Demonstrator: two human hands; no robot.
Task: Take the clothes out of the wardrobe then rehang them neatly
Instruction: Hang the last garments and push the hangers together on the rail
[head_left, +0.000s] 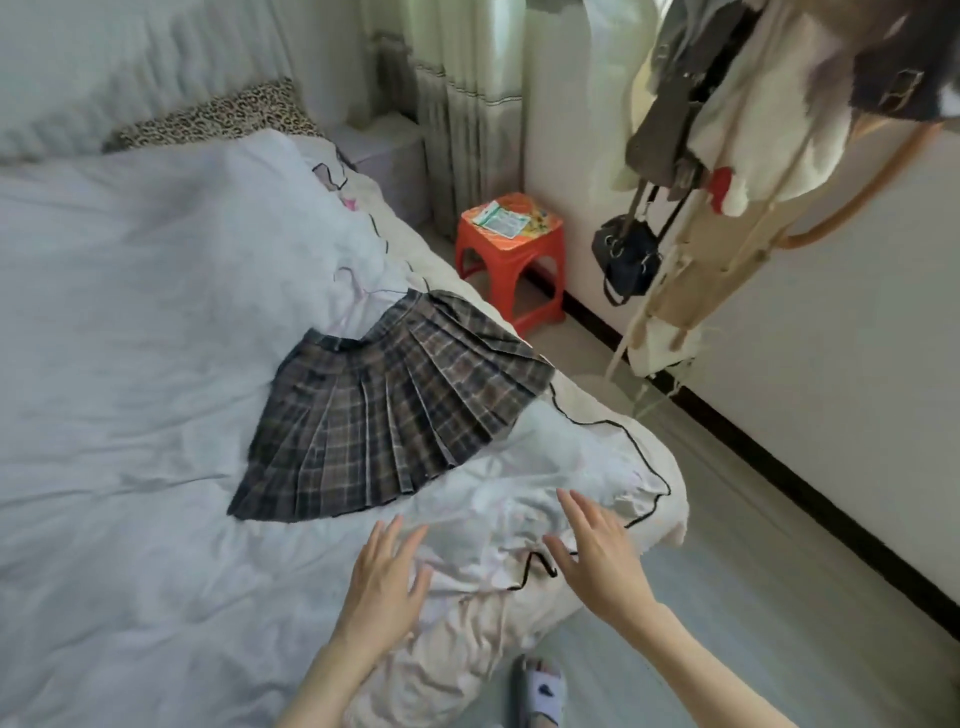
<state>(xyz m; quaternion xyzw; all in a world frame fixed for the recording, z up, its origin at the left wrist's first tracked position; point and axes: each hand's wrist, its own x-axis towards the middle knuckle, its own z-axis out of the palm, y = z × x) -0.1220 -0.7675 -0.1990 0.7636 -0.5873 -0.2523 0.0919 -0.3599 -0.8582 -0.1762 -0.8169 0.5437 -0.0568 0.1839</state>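
The bed (130, 364) fills most of the view, covered by a pale wrinkled duvet (156, 493) with a black trimmed edge on the right side. A white wall (831, 338) with a dark skirting line runs along the right. On the duvet, near the right edge of the bed, the plaid pleated skirt (395, 415) lies flat and fanned out, with a thin pink hanger (353, 306) at its waistband. A coat stand (727, 208) on the right carries cream garments, a brown item and a small black bag (626, 257); it stands close beside the bed corner. A red plastic stool (511, 260) with papers on top stands between the bed and the curtains (467, 78). A leopard print pillow (218, 117) lies at the head of the bed. The left hand (387, 577) and the right hand (597, 551) are both spread with straight fingers over the crumpled duvet just below the skirt, holding nothing. A slipper (540, 691) shows on the floor.
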